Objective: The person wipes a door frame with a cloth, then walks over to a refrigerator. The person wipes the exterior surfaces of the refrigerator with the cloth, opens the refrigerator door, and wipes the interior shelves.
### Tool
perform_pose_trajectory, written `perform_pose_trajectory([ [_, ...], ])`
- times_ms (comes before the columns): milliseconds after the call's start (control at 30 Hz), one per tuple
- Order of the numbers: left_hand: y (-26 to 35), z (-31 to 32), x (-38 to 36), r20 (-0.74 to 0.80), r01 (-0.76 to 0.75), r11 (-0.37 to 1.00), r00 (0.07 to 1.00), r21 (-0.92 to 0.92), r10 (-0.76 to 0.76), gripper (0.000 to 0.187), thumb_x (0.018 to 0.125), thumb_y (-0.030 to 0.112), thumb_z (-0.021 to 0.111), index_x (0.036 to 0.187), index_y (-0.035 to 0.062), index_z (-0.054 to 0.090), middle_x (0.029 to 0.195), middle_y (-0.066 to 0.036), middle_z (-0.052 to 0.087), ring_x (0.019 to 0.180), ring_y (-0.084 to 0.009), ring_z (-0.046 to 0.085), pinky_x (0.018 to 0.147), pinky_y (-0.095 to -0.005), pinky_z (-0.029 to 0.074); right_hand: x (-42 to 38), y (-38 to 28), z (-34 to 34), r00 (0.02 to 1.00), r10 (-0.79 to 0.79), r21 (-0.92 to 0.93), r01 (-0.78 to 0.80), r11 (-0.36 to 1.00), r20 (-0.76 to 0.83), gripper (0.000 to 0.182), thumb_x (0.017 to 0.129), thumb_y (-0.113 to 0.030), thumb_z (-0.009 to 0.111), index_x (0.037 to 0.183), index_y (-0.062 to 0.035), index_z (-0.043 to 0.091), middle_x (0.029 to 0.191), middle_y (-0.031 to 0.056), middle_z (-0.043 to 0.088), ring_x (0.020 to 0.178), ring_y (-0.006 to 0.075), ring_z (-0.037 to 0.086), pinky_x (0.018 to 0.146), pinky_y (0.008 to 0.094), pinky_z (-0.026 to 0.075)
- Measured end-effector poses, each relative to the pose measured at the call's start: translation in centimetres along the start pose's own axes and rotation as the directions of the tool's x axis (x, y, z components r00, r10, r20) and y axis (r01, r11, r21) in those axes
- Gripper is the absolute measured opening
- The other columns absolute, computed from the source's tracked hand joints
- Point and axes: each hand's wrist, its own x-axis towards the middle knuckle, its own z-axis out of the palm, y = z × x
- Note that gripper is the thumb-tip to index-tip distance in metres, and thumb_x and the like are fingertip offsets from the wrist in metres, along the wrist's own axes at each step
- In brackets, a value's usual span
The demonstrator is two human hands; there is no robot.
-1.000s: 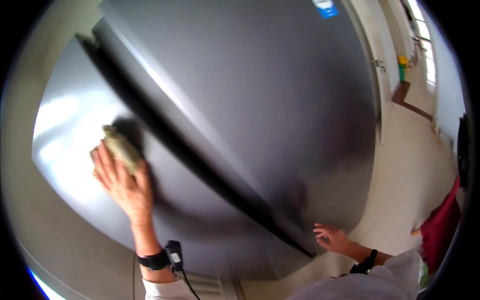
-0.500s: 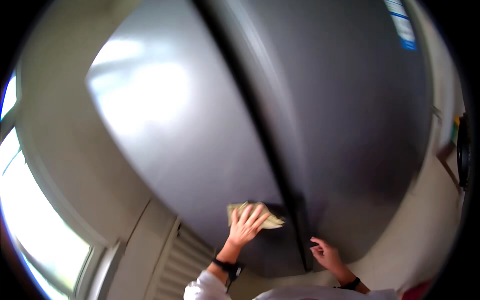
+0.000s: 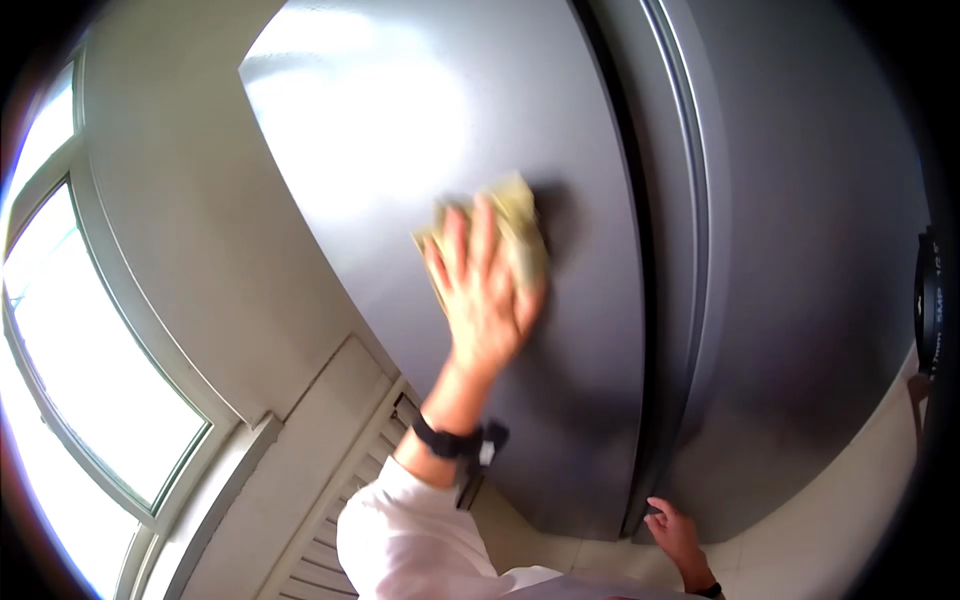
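Observation:
A tall grey two-door fridge (image 3: 800, 200) fills most of the view. My left hand (image 3: 482, 300) presses a yellowish cloth (image 3: 520, 225) flat against the left fridge door (image 3: 420, 110), fingers spread over it. A black band sits on that wrist. My right hand (image 3: 675, 530) hangs low by the bottom of the dark gap between the two doors, fingers loosely curled, holding nothing; whether it touches the door edge is unclear.
A beige wall (image 3: 190, 230) and a window (image 3: 80, 390) stand to the left of the fridge. A white slatted radiator cover (image 3: 330, 510) runs below the window. Pale tiled floor (image 3: 860, 520) shows at the lower right.
My left hand has carried the cloth up the left door, from near its bottom to its middle. The view has turned further left. My right hand stays low by the door gap.

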Motion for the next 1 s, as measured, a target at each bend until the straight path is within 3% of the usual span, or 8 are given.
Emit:
perform_pose_trajectory([
  [133,2.9,2.3,-12.4,0.189,-0.174,0.985,0.967,-0.01,0.173,0.046,0.085,0.05,0.051,0.118,0.0191,0.06,0.145,-0.014,0.037,0.136,-0.0407,0.026,0.107,-0.0663,0.011,0.4,0.4,1.7,0.997,-0.048,-0.006,0.048,0.999,0.056,0.037,0.081,-0.016,0.068,0.116,-0.0101,0.057,0.085,0.0101,0.069,0.073,0.0233,0.068,0.065,0.0319,0.054],
  [267,1.3,0.4,-5.7,0.231,-0.146,0.989,0.961,-0.037,0.151,0.045,0.085,0.042,0.055,0.12,0.0145,0.058,0.145,-0.014,0.036,0.135,-0.0402,0.027,0.109,-0.062,0.01,1.1,-0.2,2.5,0.988,-0.132,0.057,0.127,0.99,0.085,0.041,0.083,-0.017,0.065,0.121,-0.0093,0.052,0.097,0.0096,0.069,0.077,0.0251,0.068,0.067,0.036,0.054],
  [433,-0.1,-0.4,11.7,-0.225,-0.124,0.991,0.966,0.041,0.13,0.053,0.086,0.036,0.055,0.129,0.0054,0.049,0.145,-0.014,0.037,0.134,-0.037,0.029,0.107,-0.0559,0.017,0.2,1.1,2.6,0.998,-0.058,0.117,0.056,0.992,0.007,0.041,0.082,-0.014,0.065,0.12,-0.0076,0.052,0.101,0.0105,0.068,0.081,0.025,0.068,0.069,0.0357,0.054],
  [533,1.0,0.1,12.2,-0.294,-0.076,0.997,0.953,0.021,0.078,0.051,0.087,0.036,0.053,0.129,0.0059,0.05,0.144,-0.013,0.037,0.133,-0.0377,0.03,0.106,-0.0578,0.018,-0.6,0.6,0.9,0.994,-0.111,0.009,0.111,0.994,0.006,0.041,0.082,-0.012,0.065,0.12,-0.0068,0.052,0.101,0.011,0.068,0.082,0.0254,0.068,0.069,0.0341,0.054],
  [733,5.1,4.1,-8.6,0.149,-0.13,0.992,0.981,0.005,0.128,0.044,0.085,0.027,0.054,0.124,0.007,0.056,0.142,-0.018,0.04,0.134,-0.0409,0.031,0.109,-0.058,0.016,0.2,0.9,2.3,0.995,-0.103,0.104,0.102,0.989,-0.004,0.04,0.083,-0.011,0.064,0.121,-0.0069,0.052,0.101,0.012,0.067,0.08,0.0261,0.068,0.07,0.0345,0.054],
  [900,5.6,3.9,-20.4,0.446,-0.167,0.961,0.859,-0.221,0.251,0.039,0.078,0.01,0.057,0.115,0.017,0.064,0.132,0.001,0.053,0.116,-0.0203,0.051,0.095,-0.043,0.042,3.7,-4.0,-0.3,0.983,0.043,0.518,-0.132,0.845,0.18,0.05,0.087,-0.022,0.065,0.13,-0.0052,0.045,0.12,0.0164,0.059,0.099,0.0233,0.064,0.083,0.0327,0.051],
  [933,7.5,2.6,-23.2,0.539,-0.05,0.931,0.803,-0.362,0.252,0.037,0.076,0.005,0.057,0.111,0.0152,0.065,0.129,0.001,0.055,0.11,-0.0189,0.056,0.087,-0.0358,0.047,2.7,-3.2,0.7,0.975,0.051,0.689,-0.188,0.7,0.214,0.056,0.088,-0.026,0.064,0.135,-0.0055,0.041,0.129,0.019,0.054,0.11,0.0234,0.06,0.089,0.0332,0.049],
  [1000,10.9,1.3,-29.0,0.76,0.534,0.742,0.648,-0.406,-0.05,0.033,0.079,0.005,0.059,0.112,0.0091,0.062,0.114,-0.004,0.063,0.102,-0.0179,0.06,0.075,-0.03,0.05,1.2,-3.8,1.5,0.975,0.073,0.738,-0.208,0.642,0.212,0.064,0.088,-0.03,0.064,0.139,-0.0053,0.034,0.135,0.0209,0.046,0.12,0.0258,0.051,0.095,0.0346,0.044],
])
